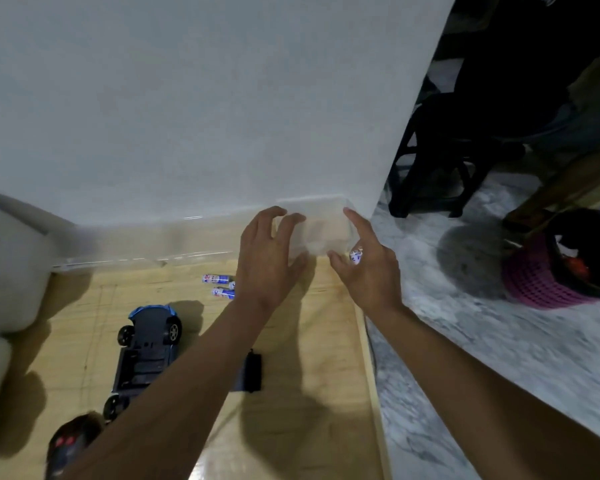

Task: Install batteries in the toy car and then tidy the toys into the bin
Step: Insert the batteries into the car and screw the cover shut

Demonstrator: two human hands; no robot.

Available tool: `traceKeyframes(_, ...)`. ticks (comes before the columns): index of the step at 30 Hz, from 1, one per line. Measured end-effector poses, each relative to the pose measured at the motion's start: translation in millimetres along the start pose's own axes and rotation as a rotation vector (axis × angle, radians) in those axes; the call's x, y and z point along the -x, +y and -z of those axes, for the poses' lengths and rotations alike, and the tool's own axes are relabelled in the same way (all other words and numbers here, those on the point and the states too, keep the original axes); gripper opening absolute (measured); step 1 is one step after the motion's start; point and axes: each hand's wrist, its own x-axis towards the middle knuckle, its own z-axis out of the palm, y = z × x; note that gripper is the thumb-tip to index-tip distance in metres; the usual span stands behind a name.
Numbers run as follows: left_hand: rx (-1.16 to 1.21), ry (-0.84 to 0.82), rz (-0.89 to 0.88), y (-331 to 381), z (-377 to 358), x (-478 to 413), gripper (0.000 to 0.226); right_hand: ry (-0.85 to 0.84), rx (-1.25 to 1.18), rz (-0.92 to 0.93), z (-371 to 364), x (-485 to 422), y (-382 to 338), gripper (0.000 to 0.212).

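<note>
Head view: both hands meet on a clear plastic box [317,225] that stands against the white wall [187,98] at the far edge of the wooden table [309,410]; the left hand [269,254] grasps the box's left side, fingers curved over its top and thumb at its front lower edge; the right hand [369,271] has its forefinger straight along the box's right side, thumb near the front corner, while its curled remaining fingers pinch a blue-and-white battery [355,256]; whether that battery touches the box I cannot tell. Just left of the left hand's wrist lie two loose batteries [219,279], side by side on the table; nearer the person and further left of that forearm, the blue toy car [146,351] lies upside down, wheels up, its rear part hidden by the arm; a black battery cover [253,372] lies flat just right of the same forearm; a dark remote control [68,445] with red buttons sits below the left elbow. Right of the right hand, off the table, a pink basket [541,278] stands on the marble floor [499,358].
</note>
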Motion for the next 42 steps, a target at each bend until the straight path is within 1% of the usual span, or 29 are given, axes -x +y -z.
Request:
traceKeyframes(7, -0.073, 0.037, -0.033, -6, -7, 1, 0.053, 0.022, -0.069, 0.052, 0, -5, 2, 0.069)
traceKeyframes(14, -0.165, 0.061, -0.072, -10, -10, 1, 0.046, -0.010, -0.095, 0.018, 0, -5, 2, 0.070)
traceKeyframes(20, -0.149, 0.090, -0.080, -12, -9, 1, 0.044, -0.002, -0.098, 0.020, 2, -4, 0, 0.068)
traceKeyframes(24, -0.132, 0.077, -0.095, -15, -5, -1, 0.045, -0.026, -0.058, 0.031, 6, -3, -1, 0.068)
traceKeyframes(27, -0.104, 0.069, -0.097, -17, -2, 0, 0.045, -0.057, 0.021, 0.017, 7, -3, -2, 0.070)
traceKeyframes(30, -0.078, 0.057, -0.101, -17, 2, 0, 0.045, -0.053, 0.111, 0.063, 8, -2, -7, 0.073)
traceKeyframes(35, 0.049, 0.023, -0.042, -11, 9, -1, 0.044, -0.013, 0.103, 0.044, 3, 6, -11, 0.068)
traceKeyframes(39, 0.205, 0.095, 0.038, 5, 19, 1, 0.026, -0.009, 0.094, 0.018, -1, 7, -14, 0.076)
traceKeyframes(42, 0.231, 0.172, 0.057, 14, 22, 1, 0.014, 0.022, 0.082, 0.012, 1, 8, -16, 0.080)
